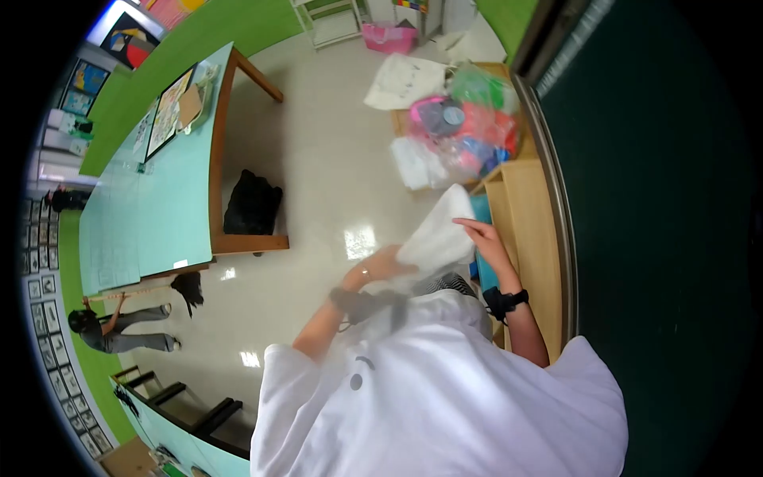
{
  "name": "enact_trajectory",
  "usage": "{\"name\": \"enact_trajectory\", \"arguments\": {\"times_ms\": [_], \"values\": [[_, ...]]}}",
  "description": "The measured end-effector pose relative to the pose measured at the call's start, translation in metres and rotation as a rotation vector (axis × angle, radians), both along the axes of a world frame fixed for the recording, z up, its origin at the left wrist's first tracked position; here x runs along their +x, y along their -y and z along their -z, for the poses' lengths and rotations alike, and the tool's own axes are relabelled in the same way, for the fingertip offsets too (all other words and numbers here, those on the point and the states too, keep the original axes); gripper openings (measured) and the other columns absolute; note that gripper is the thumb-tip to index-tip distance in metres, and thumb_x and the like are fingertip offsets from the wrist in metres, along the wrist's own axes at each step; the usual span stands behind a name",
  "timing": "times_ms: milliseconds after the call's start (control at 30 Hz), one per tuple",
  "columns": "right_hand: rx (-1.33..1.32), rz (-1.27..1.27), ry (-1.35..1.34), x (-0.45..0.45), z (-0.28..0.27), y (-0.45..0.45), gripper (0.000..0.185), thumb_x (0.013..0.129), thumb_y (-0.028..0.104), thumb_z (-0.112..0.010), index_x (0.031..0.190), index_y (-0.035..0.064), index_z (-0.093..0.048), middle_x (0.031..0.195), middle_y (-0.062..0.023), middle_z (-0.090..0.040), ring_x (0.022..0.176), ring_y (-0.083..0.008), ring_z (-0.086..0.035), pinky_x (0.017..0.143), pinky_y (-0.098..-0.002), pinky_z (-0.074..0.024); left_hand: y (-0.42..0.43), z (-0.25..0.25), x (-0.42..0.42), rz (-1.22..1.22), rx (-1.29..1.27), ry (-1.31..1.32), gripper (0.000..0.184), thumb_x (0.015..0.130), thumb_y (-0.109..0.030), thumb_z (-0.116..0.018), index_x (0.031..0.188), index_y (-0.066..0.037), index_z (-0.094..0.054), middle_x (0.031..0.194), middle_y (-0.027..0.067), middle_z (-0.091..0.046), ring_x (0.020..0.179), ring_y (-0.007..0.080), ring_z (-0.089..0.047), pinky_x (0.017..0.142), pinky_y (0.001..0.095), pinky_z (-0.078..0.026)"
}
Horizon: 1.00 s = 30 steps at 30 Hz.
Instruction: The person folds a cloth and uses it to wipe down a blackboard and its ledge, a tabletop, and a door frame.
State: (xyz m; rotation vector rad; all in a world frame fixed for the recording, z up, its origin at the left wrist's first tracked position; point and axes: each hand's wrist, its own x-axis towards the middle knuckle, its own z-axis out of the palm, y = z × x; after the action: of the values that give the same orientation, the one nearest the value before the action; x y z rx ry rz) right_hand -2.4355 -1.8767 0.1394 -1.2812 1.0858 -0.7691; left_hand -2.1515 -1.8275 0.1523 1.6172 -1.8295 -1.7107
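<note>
White cloth [439,236]: left hand [383,263] blurred, grip unclear; right hand [484,238] touches edge, fingers extended, hold unclear.

From where I stood, the person wore a loose white T-shirt [469,389], its wide fabric falling in soft folds across the shoulders and back. A small grey print sat on it: a curved stroke [364,363] with a round dot [356,382] near it. The left sleeve [284,367] and right sleeve [584,367] were short and plain white. On the right wrist was a chunky black band [505,302] with a thin dark cord [492,309] looping beside it. The left forearm carried a greyish band [348,300], blurred, and a small pale bead or clasp [365,272] showed nearer the left hand [385,262]. Beyond the hem, finely patterned dark-and-light fabric [451,283] peeked out.
</note>
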Motion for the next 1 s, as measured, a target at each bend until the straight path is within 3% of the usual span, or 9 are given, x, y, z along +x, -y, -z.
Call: {"name": "enact_trajectory", "arguments": {"times_ms": [167, 267, 467, 633, 700, 833, 867, 900, 1000], "values": [[-0.156, -0.329, -0.094, 0.111, 0.002, 0.107, 0.026, 0.096, 0.009, -0.053, 0.117, 0.001, -0.066, 0.11, -0.0103, -0.071, 0.098, -0.0151, -0.063, 0.089, -0.0301, -0.0481, 0.053, -0.044, 0.107, -0.273, 0.041, 0.051, 0.04, 0.081, -0.02, -0.073, 0.114, 0.001, -0.065, 0.1, 0.0126, -0.071, 0.09, 0.0201, -0.066, 0.082, 0.0325, -0.052], [-0.21, -0.435, -0.113, 0.18, -0.019, 0.153, 0.023, 0.092, 0.014, -0.058, 0.109, 0.0041, -0.069, 0.105, -0.0155, -0.07, 0.093, -0.029, -0.067, 0.084, -0.0345, -0.0502, 0.071, -0.048, 0.169, -0.425, -0.03, 0.064, 0.037, 0.081, -0.016, -0.073, 0.113, 0.001, -0.066, 0.101, 0.0101, -0.071, 0.09, 0.0173, -0.065, 0.083, 0.0316, -0.052], [-0.007, -0.729, -0.096, 0.304, 0.01, 0.215, 0.03, 0.085, 0.018, -0.068, 0.113, 0.0077, -0.068, 0.077, -0.0151, -0.067, 0.067, -0.0229, -0.063, 0.061, -0.0367, -0.0482, 0.11, -0.009, 0.275, -0.636, -0.012, 0.064, 0.03, 0.082, -0.011, -0.07, 0.109, 0.002, -0.067, 0.098, 0.0107, -0.072, 0.087, 0.0169, -0.067, 0.08, 0.0329, -0.053], [-0.186, -0.808, 0.005, 0.444, 0.067, 0.293, 0.051, 0.079, 0.013, -0.071, 0.129, 0.0111, -0.059, 0.07, -0.0158, -0.061, 0.064, -0.0232, -0.06, 0.061, -0.0373, -0.0467, 0.204, 0.008, 0.408, -0.709, -0.025, 0.115, 0.036, 0.081, -0.011, -0.074, 0.114, -0.001, -0.065, 0.104, 0.0033, -0.069, 0.096, 0.0136, -0.061, 0.089, 0.0294, -0.048], [-0.183, -0.828, 0.011, 0.501, 0.049, 0.345, 0.055, 0.079, 0.011, -0.07, 0.132, 0.0107, -0.056, 0.073, -0.0155, -0.061, 0.066, -0.0228, -0.06, 0.061, -0.038, -0.0456, 0.256, 0.018, 0.468, -0.765, -0.042, -0.015, 0.033, 0.081, -0.008, -0.072, 0.113, -0.002, -0.065, 0.101, 0.0046, -0.069, 0.094, 0.0143, -0.062, 0.087, 0.0296, -0.048], [-0.033, -0.782, 0.08, 0.606, -0.01, 0.458, 0.056, 0.08, 0.01, -0.069, 0.133, 0.0077, -0.053, 0.082, -0.0123, -0.064, 0.075, -0.0187, -0.062, 0.067, -0.0353, -0.0476, 0.396, -0.042, 0.54, -0.825, 0.127, -0.636, 0.043, 0.092, -0.025, -0.063, 0.127, 0.0, -0.055, 0.118, 0.0062, -0.063, 0.107, 0.0131, -0.056, 0.096, 0.0282, -0.042], [-0.058, -0.695, 0.169, 0.625, -0.039, 0.484, 0.054, 0.082, 0.006, -0.068, 0.133, 0.0047, -0.051, 0.089, -0.0088, -0.065, 0.081, -0.0142, -0.062, 0.074, -0.0311, -0.0495, 0.427, -0.035, 0.563, -0.782, 0.063, -0.786, 0.052, 0.099, -0.039, -0.051, 0.132, 0.001, -0.05, 0.126, 0.0083, -0.059, 0.115, 0.0145, -0.054, 0.101, 0.0294, -0.041], [-0.005, -0.633, 0.23, 0.642, -0.056, 0.511, 0.051, 0.085, 0.003, -0.066, 0.134, 0.0038, -0.05, 0.098, -0.0063, -0.065, 0.088, -0.014, -0.062, 0.08, -0.029, -0.0498, 0.463, -0.037, 0.575, -0.965, 0.199, -0.948, 0.053, 0.102, -0.045, -0.042, 0.13, -0.001, -0.053, 0.124, 0.0098, -0.061, 0.114, 0.0175, -0.057, 0.1, 0.0319, -0.044], [0.134, -0.486, 0.446, 0.669, -0.111, 0.6, 0.05, 0.089, 0.003, -0.064, 0.136, 0.0067, -0.049, 0.099, -0.0019, -0.063, 0.09, -0.0107, -0.06, 0.08, -0.0265, -0.049, 0.584, -0.068, 0.614, -0.867, 0.319, -1.303, 0.051, 0.103, -0.045, -0.04, 0.123, -0.002, -0.057, 0.117, 0.0129, -0.065, 0.107, 0.0245, -0.063, 0.094, 0.0399, -0.051]]}}
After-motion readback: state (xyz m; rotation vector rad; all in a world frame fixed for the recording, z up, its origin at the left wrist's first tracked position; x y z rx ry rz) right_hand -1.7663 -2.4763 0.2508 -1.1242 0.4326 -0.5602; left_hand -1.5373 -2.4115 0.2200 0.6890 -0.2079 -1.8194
